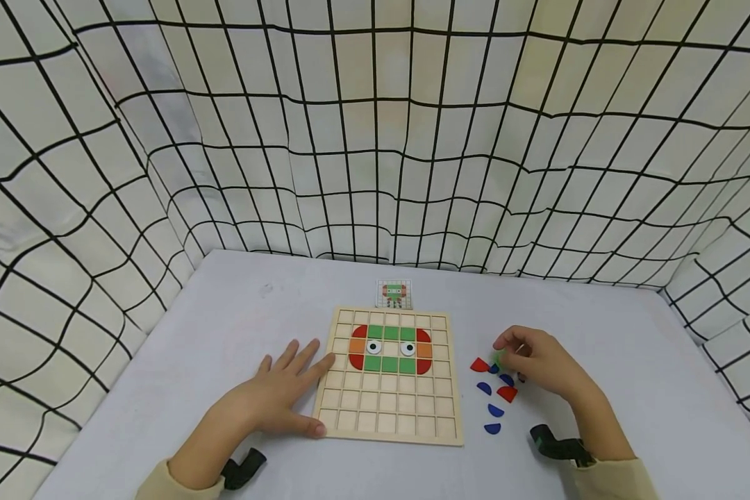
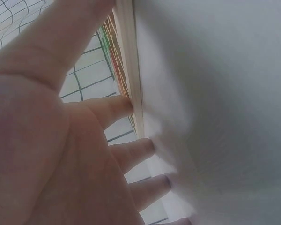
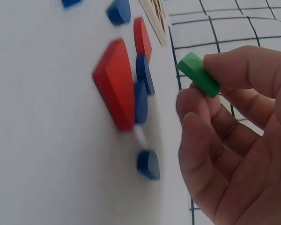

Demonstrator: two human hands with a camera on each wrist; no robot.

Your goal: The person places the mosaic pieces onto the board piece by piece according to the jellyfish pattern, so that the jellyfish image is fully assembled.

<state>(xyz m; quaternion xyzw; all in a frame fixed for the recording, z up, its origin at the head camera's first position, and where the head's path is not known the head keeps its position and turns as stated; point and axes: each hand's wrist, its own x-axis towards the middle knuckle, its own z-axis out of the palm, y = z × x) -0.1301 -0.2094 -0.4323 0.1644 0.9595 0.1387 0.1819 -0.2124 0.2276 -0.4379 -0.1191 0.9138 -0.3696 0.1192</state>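
Observation:
My left hand (image 1: 281, 392) lies with its fingers spread at the left edge of a wooden grid board (image 1: 387, 403). Its thumb and index fingertip touch the frame. On the board, green squares (image 1: 390, 364), red rounded corners (image 1: 423, 335), orange squares (image 1: 423, 350) and two eye pieces (image 1: 373, 346) form a face-like block in the upper rows. To the right of the board, my right hand (image 1: 544, 364) pinches a small green block (image 3: 199, 72) between thumb and fingers, over loose pieces. Those include red quarter-round pieces (image 1: 507, 394) and several blue half-round pieces (image 1: 496, 410).
A small pattern card (image 1: 394, 294) with a coloured figure lies just behind the board. White cloth (image 1: 275, 285) covers the table. Black netting (image 1: 375, 149) over pale sheeting rises behind and at both sides. Each wrist wears a black camera mount (image 1: 556, 444).

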